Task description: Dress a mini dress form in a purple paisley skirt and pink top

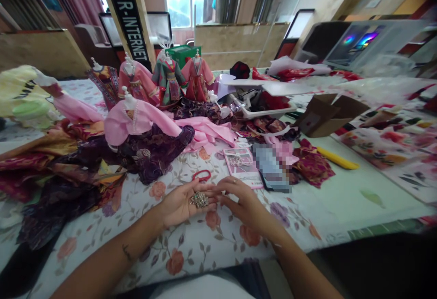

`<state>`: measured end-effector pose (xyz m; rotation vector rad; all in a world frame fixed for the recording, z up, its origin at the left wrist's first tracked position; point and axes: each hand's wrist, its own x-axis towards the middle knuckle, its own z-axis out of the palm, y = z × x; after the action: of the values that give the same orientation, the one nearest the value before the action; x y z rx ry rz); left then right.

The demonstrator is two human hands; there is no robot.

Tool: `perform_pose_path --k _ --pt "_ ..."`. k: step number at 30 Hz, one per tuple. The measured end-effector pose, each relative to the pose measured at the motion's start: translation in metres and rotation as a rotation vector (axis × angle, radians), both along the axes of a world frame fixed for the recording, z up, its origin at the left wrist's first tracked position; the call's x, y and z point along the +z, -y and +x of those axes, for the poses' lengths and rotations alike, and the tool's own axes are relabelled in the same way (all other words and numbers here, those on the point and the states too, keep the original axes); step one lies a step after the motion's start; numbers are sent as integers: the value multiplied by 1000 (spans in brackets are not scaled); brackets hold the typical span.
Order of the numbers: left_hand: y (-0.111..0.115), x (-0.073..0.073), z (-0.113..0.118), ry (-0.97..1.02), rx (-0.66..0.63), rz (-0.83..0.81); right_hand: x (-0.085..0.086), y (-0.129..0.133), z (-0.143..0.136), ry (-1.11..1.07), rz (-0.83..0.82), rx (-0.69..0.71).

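My left hand (180, 205) lies palm up above the flowered cloth, its fingers extended, cradling a small heap of shiny metallic pieces (199, 200). They look like beads or trinkets, too small to name. My right hand (244, 201) comes in from the right with bent, parted fingers, its tips against or just over the left fingertips; I see nothing held in it. Just beyond the left hand is a red-handled tool (201, 175), its lower part hidden. A pink-and-white card (241, 167) with small silvery pieces on it lies beyond the right hand, beside a blurred-out phone (273, 171).
Several dressed doll mannequins (169, 78) stand at the back left, one in pink (128, 119) nearer. Dark patterned fabric (146, 153) spreads at left. To the right are a cardboard box (324, 114), a yellow tool (337, 158) and a white tray (269, 113).
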<state>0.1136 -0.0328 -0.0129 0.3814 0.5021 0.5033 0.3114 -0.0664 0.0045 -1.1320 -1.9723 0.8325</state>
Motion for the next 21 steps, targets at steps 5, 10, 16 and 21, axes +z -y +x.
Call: perform_pose_path --k 5,10,16,21 --pt "3 -1 -1 -33 8 116 -6 -2 -17 53 30 59" --pt "2 0 -12 -259 5 263 -11 -5 -12 -124 -143 -78" --pt "-12 14 -41 -665 -92 671 -7 3 -3 -280 -299 -91" --pt "-23 25 -68 -924 -87 886 -10 8 3 -409 -396 -44"
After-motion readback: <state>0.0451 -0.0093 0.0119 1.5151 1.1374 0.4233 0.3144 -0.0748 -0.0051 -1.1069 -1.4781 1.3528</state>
